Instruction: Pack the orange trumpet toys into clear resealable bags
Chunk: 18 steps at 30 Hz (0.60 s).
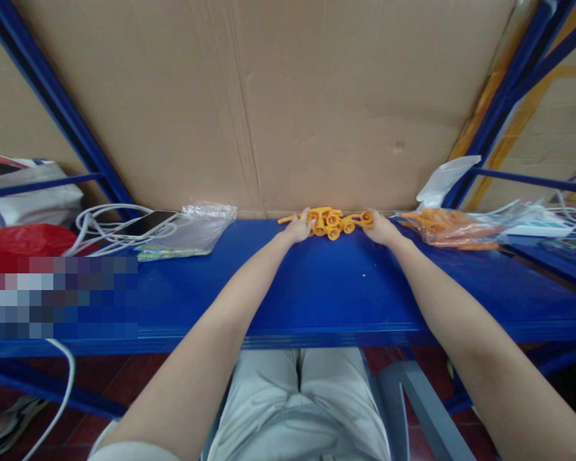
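A small pile of orange-yellow, horn-shaped plastic pieces (333, 221) lies at the back of the blue table, their round open ends mostly turned towards me. My left hand (300, 228) rests at the pile's left side, thumb and fingers apart around its edge. One slim orange stem (284, 220) sticks out to the left, past that hand. At the opposite side, my right hand (379, 228) is spread against the pile, touching the rightmost piece (366, 218). Some fingertips of both hands are hidden or too small to make out.
To the right lies a clear bag of similar orange pieces (444, 227). At left are a clear plastic bag (192, 230), a phone (151, 224), white cables (89, 224) and a red bag (24, 246). A cardboard wall (317, 115) stands behind the blue table (336, 288).
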### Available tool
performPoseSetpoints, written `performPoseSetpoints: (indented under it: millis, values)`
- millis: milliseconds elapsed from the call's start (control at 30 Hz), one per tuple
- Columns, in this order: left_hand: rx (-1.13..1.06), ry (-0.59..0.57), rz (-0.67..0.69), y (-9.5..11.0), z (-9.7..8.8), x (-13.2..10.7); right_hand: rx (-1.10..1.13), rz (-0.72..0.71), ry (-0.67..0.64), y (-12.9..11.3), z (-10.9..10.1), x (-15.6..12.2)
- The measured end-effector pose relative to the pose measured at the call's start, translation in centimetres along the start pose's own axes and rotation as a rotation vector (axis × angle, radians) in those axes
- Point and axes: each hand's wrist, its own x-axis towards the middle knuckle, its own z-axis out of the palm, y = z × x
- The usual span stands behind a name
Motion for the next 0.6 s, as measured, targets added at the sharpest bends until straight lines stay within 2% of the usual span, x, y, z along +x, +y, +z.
performPoseSetpoints:
  millis: [100, 167, 233, 300, 367, 533, 600]
  values:
    - [0.137, 0.054, 0.066, -0.3, -0.8, -0.4, -0.012, 0.013, -0.032, -0.3, -0.2, -0.1]
    - [0.256, 0.117, 0.082, -0.9, -2.0, -0.6, -0.014, 0.014, -0.051, -0.4, -0.3, -0.1]
    - [0.348, 0.186, 0.036, -1.8, -3.6, -0.9, -0.014, 0.008, -0.072, -0.5, -0.3, -0.1]
    - [0.429, 0.233, -0.068, -3.3, -5.5, -1.3, -0.015, -0.003, -0.088, -0.5, -0.2, -0.1]
    - [0.483, 0.253, -0.181, -5.4, -7.3, -1.7, -0.021, 0.001, -0.107, -0.4, -0.1, -0.1]
    - [0.511, 0.145, -0.56, -12.7, -10.3, -2.9, -0.035, 0.012, -0.12, -0.2, 0.1, 0.1]
    - [0.479, 0.093, -0.567, -15.9, -10.8, -3.1, -0.047, 0.004, -0.1, -0.3, 0.0, 0.0]
